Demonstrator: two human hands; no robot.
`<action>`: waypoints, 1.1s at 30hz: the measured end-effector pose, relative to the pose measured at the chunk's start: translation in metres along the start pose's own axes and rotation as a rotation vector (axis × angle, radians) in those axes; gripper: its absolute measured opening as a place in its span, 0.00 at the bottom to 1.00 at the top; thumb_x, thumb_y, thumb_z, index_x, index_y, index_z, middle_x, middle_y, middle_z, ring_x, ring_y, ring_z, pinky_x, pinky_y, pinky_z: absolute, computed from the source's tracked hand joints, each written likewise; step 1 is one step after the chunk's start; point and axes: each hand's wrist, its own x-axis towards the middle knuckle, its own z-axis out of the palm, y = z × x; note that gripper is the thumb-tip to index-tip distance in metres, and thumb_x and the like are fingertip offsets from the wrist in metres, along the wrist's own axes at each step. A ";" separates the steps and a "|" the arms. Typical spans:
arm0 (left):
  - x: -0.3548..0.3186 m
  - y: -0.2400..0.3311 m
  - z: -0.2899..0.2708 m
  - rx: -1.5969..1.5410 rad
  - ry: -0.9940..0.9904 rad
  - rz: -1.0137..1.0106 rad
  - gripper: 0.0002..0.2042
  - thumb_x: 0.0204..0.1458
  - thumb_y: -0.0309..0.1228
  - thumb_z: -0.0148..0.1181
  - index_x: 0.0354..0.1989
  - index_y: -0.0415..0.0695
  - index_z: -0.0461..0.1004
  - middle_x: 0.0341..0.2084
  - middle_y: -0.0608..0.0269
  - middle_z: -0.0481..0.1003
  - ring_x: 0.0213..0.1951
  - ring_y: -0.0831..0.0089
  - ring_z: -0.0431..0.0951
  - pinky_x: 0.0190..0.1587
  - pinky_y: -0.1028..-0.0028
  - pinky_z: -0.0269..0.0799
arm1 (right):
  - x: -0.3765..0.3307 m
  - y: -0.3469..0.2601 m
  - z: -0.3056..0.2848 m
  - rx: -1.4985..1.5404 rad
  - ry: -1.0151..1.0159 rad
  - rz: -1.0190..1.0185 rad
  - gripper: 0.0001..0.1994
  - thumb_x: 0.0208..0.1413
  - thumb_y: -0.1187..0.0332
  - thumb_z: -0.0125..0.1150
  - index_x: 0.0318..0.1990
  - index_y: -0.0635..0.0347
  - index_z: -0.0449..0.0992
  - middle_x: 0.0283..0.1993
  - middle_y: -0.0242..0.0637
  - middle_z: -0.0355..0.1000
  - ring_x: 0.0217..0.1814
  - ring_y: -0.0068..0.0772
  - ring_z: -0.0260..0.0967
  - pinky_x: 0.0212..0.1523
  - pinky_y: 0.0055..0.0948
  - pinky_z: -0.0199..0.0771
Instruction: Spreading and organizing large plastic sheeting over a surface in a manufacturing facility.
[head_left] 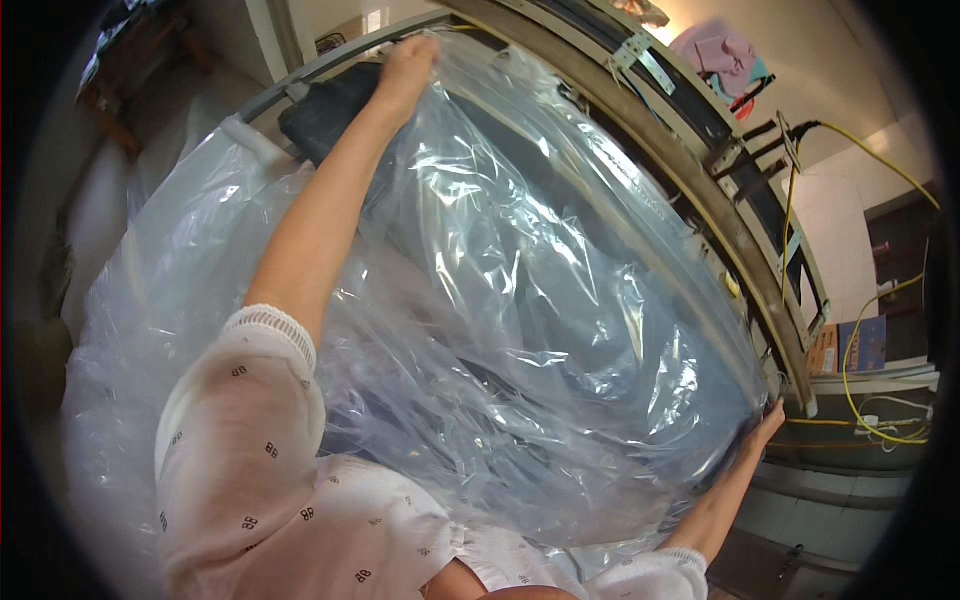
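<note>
One clear plastic sheet [520, 270] lies rumpled, apparently being spread; smoothing would need even tension. The left hand [408, 72] curls closed on its far edge; at its right corner, beside a rail [690, 188], how the right hand [768, 425] grips cannot be told.

Left arm [325, 230]: reaching far forward, elbow close to straight, angled up and slightly right. Left hand [405, 75] at the top of the view, back of hand showing, fingers [428, 50] curled, tips hidden. Right forearm [728, 500]: lower right, angled up and outward. Right hand [766, 428] well apart from the left, seen small, one digit pointing up; its grip unclear.
</note>
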 end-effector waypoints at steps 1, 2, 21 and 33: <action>-0.002 0.008 -0.015 0.003 0.024 0.002 0.17 0.51 0.44 0.46 0.25 0.43 0.73 0.22 0.65 0.70 0.28 0.73 0.69 0.35 0.73 0.62 | -0.020 -0.025 0.003 -0.185 0.044 -0.075 0.21 0.57 0.57 0.45 0.42 0.71 0.66 0.46 0.48 0.63 0.46 0.41 0.60 0.47 0.34 0.59; -0.008 0.022 -0.024 -0.026 0.066 0.117 0.15 0.52 0.41 0.47 0.24 0.43 0.71 0.20 0.68 0.67 0.25 0.77 0.65 0.30 0.76 0.60 | -0.040 -0.036 -0.004 -0.268 0.020 -0.214 0.20 0.57 0.58 0.45 0.44 0.70 0.66 0.46 0.48 0.63 0.48 0.42 0.60 0.49 0.35 0.58; -0.142 0.085 -0.144 -0.526 -0.088 0.140 0.06 0.50 0.29 0.56 0.35 0.44 0.72 0.29 0.73 0.71 0.26 0.90 0.64 0.28 0.88 0.57 | -0.159 -0.061 -0.023 -0.590 -0.048 -0.476 0.18 0.56 0.66 0.46 0.51 0.66 0.63 0.52 0.48 0.60 0.55 0.48 0.56 0.54 0.39 0.55; 0.107 -0.044 -0.391 0.568 0.217 0.025 0.18 0.45 0.38 0.59 0.42 0.39 0.74 0.39 0.59 0.75 0.41 0.72 0.74 0.46 0.73 0.68 | -0.232 -0.203 0.034 -0.121 -0.657 -0.743 0.21 0.52 0.64 0.48 0.55 0.58 0.64 0.61 0.45 0.54 0.64 0.46 0.48 0.61 0.37 0.48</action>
